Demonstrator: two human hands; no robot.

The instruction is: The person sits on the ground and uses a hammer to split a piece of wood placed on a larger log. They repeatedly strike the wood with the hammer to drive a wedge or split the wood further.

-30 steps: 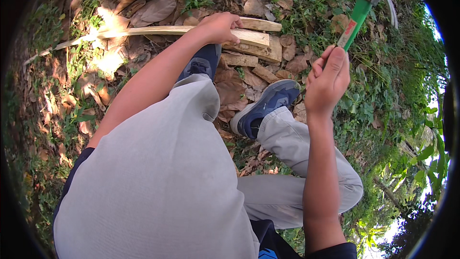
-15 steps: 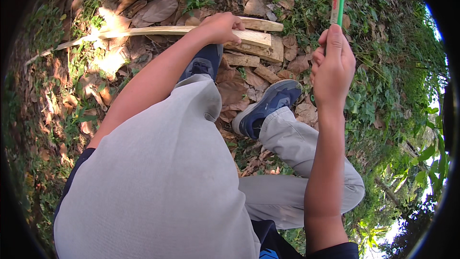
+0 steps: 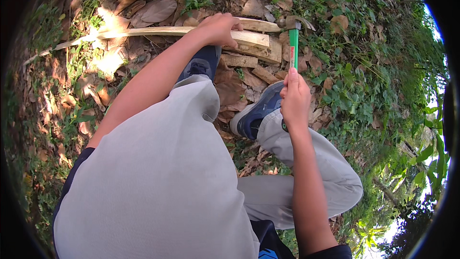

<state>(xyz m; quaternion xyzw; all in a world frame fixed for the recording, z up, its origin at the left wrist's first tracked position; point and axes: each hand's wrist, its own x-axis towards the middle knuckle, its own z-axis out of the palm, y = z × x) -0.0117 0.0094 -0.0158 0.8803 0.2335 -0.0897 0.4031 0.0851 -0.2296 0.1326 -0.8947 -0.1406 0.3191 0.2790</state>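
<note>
Right hand (image 3: 295,98) lowered, wrist straight, gripping hammer (image 3: 294,48)

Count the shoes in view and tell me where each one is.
2. One blue shoe shows below the left hand; the other blue shoe is just left of the right hand in the picture. Both are partly covered.

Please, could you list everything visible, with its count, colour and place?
Hammer: one, green-handled, upper right of centre
Long wood strip: one, pale, upper left to centre
Shorter wood pieces: at least four, pale, around strip's right end
Dry leaves: many, brown, throughout
Plants: many, green, all around
Shoes: two, blue, upper centre
Trousers: one pair, light grey, centre
Shirt: one, dark, lower edge
Left hand: one, bare, gripping the strip
Right hand: one, bare, gripping the hammer
</note>
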